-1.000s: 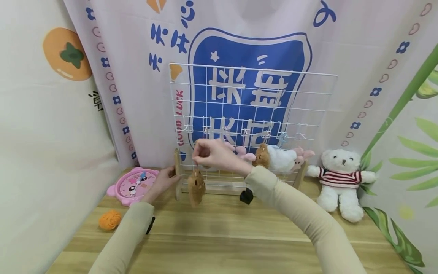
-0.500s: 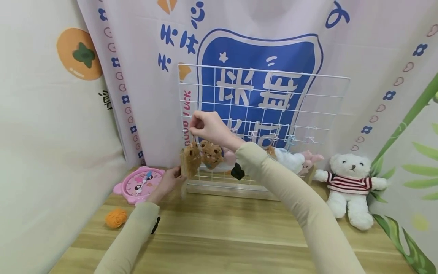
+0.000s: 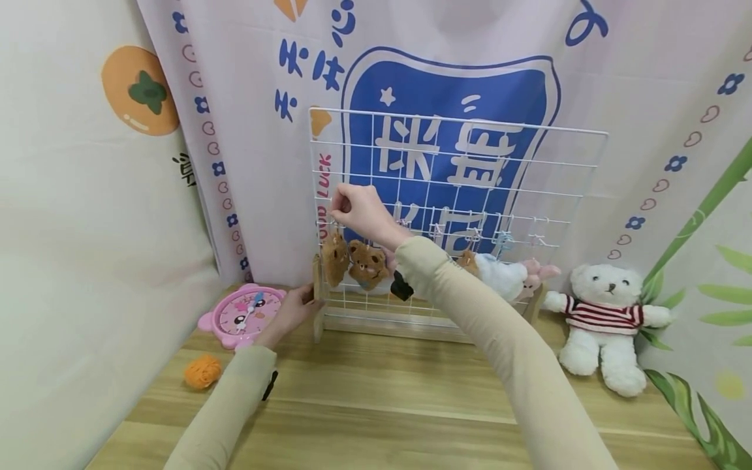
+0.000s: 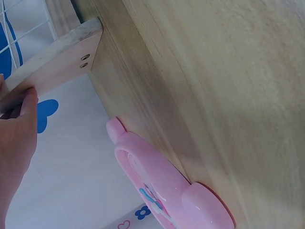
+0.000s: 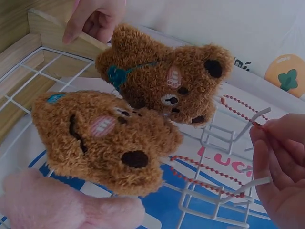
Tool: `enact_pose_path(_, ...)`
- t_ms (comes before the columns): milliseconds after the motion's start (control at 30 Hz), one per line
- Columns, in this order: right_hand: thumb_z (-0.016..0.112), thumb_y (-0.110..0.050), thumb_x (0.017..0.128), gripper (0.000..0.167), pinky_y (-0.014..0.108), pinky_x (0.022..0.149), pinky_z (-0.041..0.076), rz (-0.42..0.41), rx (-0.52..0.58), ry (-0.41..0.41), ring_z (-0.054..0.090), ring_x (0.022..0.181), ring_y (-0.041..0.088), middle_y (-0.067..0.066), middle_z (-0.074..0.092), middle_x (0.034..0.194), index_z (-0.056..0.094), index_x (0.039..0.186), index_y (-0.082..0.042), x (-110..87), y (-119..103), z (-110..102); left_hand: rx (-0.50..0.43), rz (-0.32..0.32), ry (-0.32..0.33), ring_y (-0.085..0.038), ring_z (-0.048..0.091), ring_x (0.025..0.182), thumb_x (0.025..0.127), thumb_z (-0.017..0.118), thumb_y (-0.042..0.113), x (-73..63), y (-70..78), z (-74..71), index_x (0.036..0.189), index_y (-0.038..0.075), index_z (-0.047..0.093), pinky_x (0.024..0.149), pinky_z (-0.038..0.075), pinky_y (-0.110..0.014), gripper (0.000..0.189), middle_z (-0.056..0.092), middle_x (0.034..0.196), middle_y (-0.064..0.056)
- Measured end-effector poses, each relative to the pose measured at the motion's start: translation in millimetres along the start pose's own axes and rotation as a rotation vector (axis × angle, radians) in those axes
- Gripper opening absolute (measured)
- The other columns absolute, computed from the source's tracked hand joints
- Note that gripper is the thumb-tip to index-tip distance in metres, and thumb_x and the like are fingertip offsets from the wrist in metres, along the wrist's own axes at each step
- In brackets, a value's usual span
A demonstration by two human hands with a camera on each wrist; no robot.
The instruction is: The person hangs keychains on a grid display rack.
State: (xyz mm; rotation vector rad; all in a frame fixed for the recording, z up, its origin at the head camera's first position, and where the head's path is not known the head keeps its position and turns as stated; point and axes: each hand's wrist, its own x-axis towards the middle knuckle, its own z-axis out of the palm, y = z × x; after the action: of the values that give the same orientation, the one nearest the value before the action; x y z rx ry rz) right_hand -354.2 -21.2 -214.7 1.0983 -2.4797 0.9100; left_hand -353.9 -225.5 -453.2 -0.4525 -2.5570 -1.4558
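Note:
My right hand point(image 3: 365, 214) pinches the red bead chain point(image 5: 237, 108) of a brown bear plush keychain point(image 5: 164, 76) right at a white hook point(image 5: 261, 114) on the wire grid rack point(image 3: 458, 122). This bear hangs at the rack's left end, wearing a small teal bag. Beside it, a second brown bear plush point(image 5: 102, 140) hangs by its own bead chain from the neighbouring hook. My left hand point(image 3: 294, 312) grips the rack's wooden side post point(image 4: 57, 64), thumb and fingers on either side of it.
Pink point(image 5: 62, 202), white point(image 3: 499, 277) and other plush keychains hang farther right along the rack. A pink clock point(image 3: 247, 316) and an orange ball of yarn point(image 3: 202, 372) lie on the table at left. A white teddy bear point(image 3: 608, 320) in a striped sweater sits at right.
My right hand has lifted the brown bear keychain from low in front of the rack up to the leftmost hook. My left hand stays on the post. The head view has shifted slightly.

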Motion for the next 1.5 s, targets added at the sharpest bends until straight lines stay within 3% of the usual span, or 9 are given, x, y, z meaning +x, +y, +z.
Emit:
enact_pose_path(333, 0.062, -0.006, 0.095, 0.006, 0.022, 0.073, 0.056, 0.032, -0.028, -0.022, 0.065, 0.084, 0.015, 0.008, 0.071, 0.096, 0.061, 0.089, -0.007, 0.8, 5, 5, 0.016, 0.001, 0.002, -0.047, 0.053, 0.130, 0.099, 0.058, 0.009, -1.7, 3.0, -0.1, 0.144, -0.014, 0.038, 0.107, 0.048, -0.053, 0.055, 0.052, 0.139, -0.035)
enact_pose_path(400, 0.062, -0.006, 0.095, 0.006, 0.022, 0.074, 0.057, 0.040, -0.029, -0.024, 0.065, 0.085, 0.014, 0.007, 0.071, 0.095, 0.061, 0.089, -0.007, 0.6, 5, 6, 0.016, 0.001, -0.004, -0.048, 0.052, 0.129, 0.098, 0.058, 0.007, -5.2, 14.2, -2.3, 0.143, -0.016, 0.039, 0.107, 0.048, -0.054, 0.054, 0.051, 0.138, -0.037)
enact_pose_path(500, 0.062, -0.007, 0.095, 0.006, 0.022, 0.074, 0.057, 0.042, -0.034, -0.024, 0.065, 0.084, 0.014, 0.006, 0.071, 0.095, 0.061, 0.089, -0.008, 0.3, 6, 6, 0.024, 0.001, -0.005, -0.049, 0.052, 0.129, 0.099, 0.057, 0.007, -5.3, 15.3, -2.8, 0.143, -0.017, 0.038, 0.107, 0.048, -0.055, 0.054, 0.050, 0.138, -0.037)
enact_pose_path(567, 0.062, -0.007, 0.095, 0.006, 0.022, 0.073, 0.057, 0.041, -0.036, -0.020, 0.065, 0.083, 0.013, 0.006, 0.071, 0.094, 0.061, 0.089, -0.008, -0.6, 6, 5, 0.022, -0.004, -0.004, -0.048, 0.052, 0.129, 0.099, 0.057, 0.006, -5.0, 15.2, -2.3, 0.143, -0.016, 0.038, 0.107, 0.048, -0.054, 0.053, 0.051, 0.139, -0.036)
enact_pose_path(633, 0.063, -0.007, 0.095, 0.006, 0.021, 0.072, 0.057, 0.040, -0.035, -0.017, 0.065, 0.083, 0.013, 0.006, 0.071, 0.094, 0.061, 0.089, -0.008, -1.7, 6, 4, 0.020, -0.006, 0.007, -0.047, 0.052, 0.130, 0.099, 0.058, 0.007, -1.3, 4.4, 0.3, 0.144, -0.014, 0.039, 0.108, 0.047, -0.054, 0.054, 0.051, 0.139, -0.035)
enact_pose_path(867, 0.062, -0.007, 0.094, 0.005, 0.019, 0.068, 0.053, 0.032, 0.003, 0.014, 0.063, 0.078, 0.013, 0.006, 0.071, 0.092, 0.063, 0.090, -0.008, -13.3, 1, -6, 0.026, -0.016, 0.002, -0.046, 0.053, 0.130, 0.098, 0.059, 0.008, -1.2, 3.3, 1.5, 0.144, -0.012, 0.040, 0.108, 0.047, -0.053, 0.054, 0.052, 0.140, -0.033)
enact_pose_path(1233, 0.066, -0.009, 0.094, 0.004, 0.019, 0.070, 0.057, -0.044, 0.107, 0.069, 0.066, 0.078, 0.013, 0.008, 0.072, 0.091, 0.067, 0.094, -0.004, -64.0, 3, -20, 0.054, -0.028, 0.000, -0.046, 0.053, 0.130, 0.098, 0.059, 0.011, 0.1, 5.8, 0.9, 0.144, -0.011, 0.041, 0.108, 0.047, -0.054, 0.054, 0.053, 0.140, -0.033)
enact_pose_path(1500, 0.070, -0.006, 0.089, 0.004, 0.017, 0.065, 0.058, -0.050, 0.119, 0.092, 0.064, 0.072, 0.010, 0.007, 0.073, 0.088, 0.068, 0.091, -0.004, -116.8, 20, -4, 0.094, -0.016, 0.025, -0.047, 0.056, 0.125, 0.097, 0.059, 0.009, -0.2, 7.4, 1.5, 0.141, -0.011, 0.046, 0.106, 0.049, -0.056, 0.050, 0.056, 0.135, -0.034)
